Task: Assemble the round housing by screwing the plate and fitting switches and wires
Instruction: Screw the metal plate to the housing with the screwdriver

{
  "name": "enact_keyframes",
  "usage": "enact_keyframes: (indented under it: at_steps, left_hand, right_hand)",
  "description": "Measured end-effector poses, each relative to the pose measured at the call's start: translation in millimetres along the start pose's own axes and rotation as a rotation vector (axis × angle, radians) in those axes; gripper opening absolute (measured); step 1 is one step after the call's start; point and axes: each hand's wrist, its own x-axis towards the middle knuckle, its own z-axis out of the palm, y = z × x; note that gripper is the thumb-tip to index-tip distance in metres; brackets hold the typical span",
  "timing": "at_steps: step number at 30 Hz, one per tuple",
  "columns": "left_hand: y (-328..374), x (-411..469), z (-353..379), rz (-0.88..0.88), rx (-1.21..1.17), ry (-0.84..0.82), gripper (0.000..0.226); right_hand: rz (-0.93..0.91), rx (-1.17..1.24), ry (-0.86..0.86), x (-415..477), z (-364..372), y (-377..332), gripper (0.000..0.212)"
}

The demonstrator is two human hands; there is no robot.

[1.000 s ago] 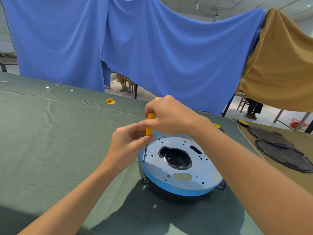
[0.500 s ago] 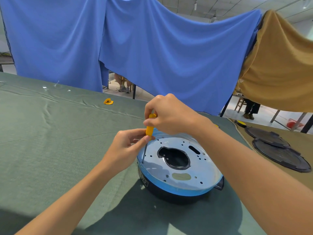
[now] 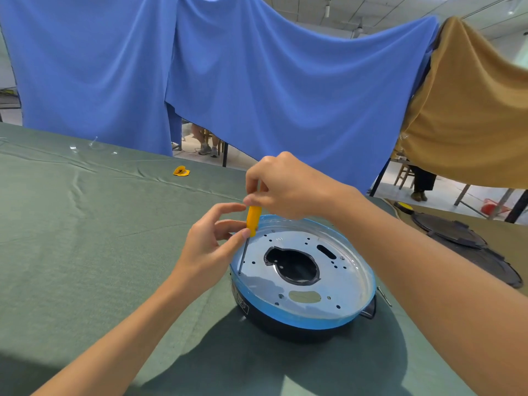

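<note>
At the centre of the frame, the round black housing (image 3: 285,328), topped by a shiny blue-filmed metal plate (image 3: 343,281), sits on the green cloth-covered table (image 3: 85,224). The right hand (image 3: 288,187) pinches the top of the yellow-handled screwdriver (image 3: 253,221), whose thin shaft leans to a hole at the plate's left rim. The left hand (image 3: 211,247), fingers loosely spread, only touches the handle's base with its thumb. That lean is the risk: under pressure the tip could skid off the screw, which is too small to see, and scratch the plate.
</note>
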Motion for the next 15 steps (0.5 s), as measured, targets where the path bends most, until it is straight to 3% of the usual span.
enact_keyframes:
  at_steps: [4, 7, 9, 13, 15]
  left_hand:
    - [5, 0, 6, 0.049, 0.147, 0.108, 0.058]
    - [6, 1, 8, 0.056, 0.149, 0.162, 0.049]
    - [5, 0, 6, 0.081, 0.179, 0.167, 0.042]
    - [2, -2, 1, 0.055, 0.113, 0.106, 0.036]
    - [3, -3, 1, 0.05, 0.083, 0.044, 0.036]
  right_hand:
    - [0.084, -0.01, 0.052, 5, 4, -1, 0.048]
    - [0.064, -0.034, 0.031, 4, 2, -3, 0.052]
    - [0.009, -0.046, -0.024, 2, 0, -3, 0.046]
    - [-0.082, -0.018, -0.067, 0, -7, -2, 0.005]
    - [-0.064, -0.037, -0.041, 2, -4, -3, 0.009]
